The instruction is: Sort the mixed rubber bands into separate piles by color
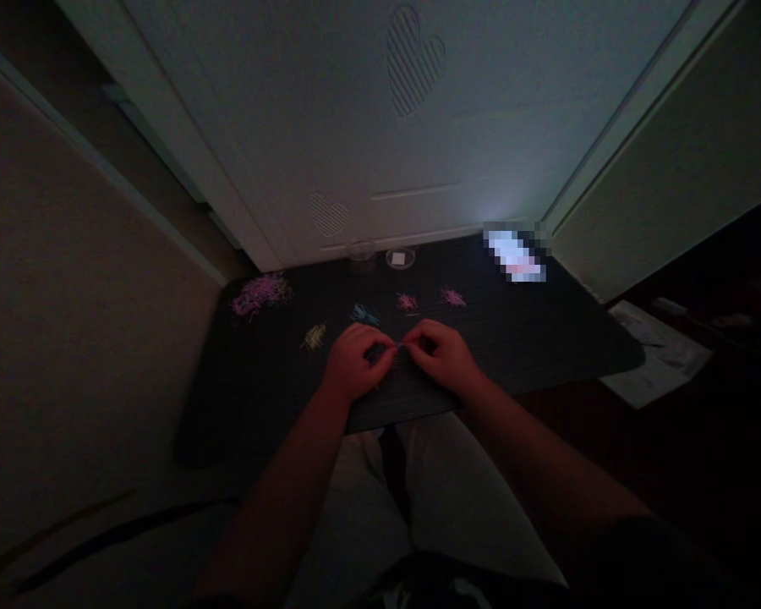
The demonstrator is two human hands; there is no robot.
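Note:
Over the middle of the dark table [513, 338], my left hand [352, 359] and my right hand [447, 355] face each other, fingertips almost meeting. Both are closed in a pinch on one small, thin, pale strand [400, 344] that spans the narrow gap between them; its exact kind is too dim to tell. Just beyond my left hand lies a blue pile [364, 315] of similar thin strands, with a yellowish pile [314, 337] to its left. Two small pink piles, a nearer-centre pink pile [407, 301] and a right-hand pink pile [452, 298], lie beyond my right hand.
A larger mixed purple-pink pile [261, 294] sits at the table's far left. Along the back edge stand a clear round container [361, 254] and a round lid [400, 258] with a white label. A glowing, pixelated screen [513, 254] is at the back right, against a white door [279, 110].

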